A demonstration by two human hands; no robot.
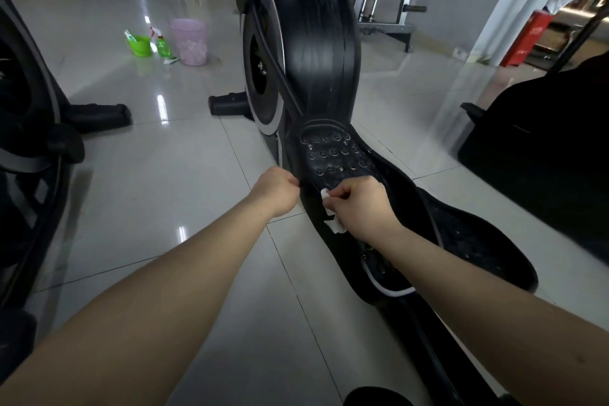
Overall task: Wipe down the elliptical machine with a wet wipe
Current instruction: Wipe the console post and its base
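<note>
In the head view, your left hand (275, 191) had its grip curled onto the near left edge of the studded pedal (336, 155) of the elliptical machine (316, 43). Your right hand (359, 204) had its grip clamped on the white wet wipe (334, 226), which lay against that pedal's near end. Well behind them, a green bucket (140, 44), a spray bottle (161, 46) and a pink bin (189, 41) stood on the floor (184, 175).

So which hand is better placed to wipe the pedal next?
Right. The right hand holds the wipe at the near edge of the pedal; the left hand has no wipe and grips the pedal's side.
</note>
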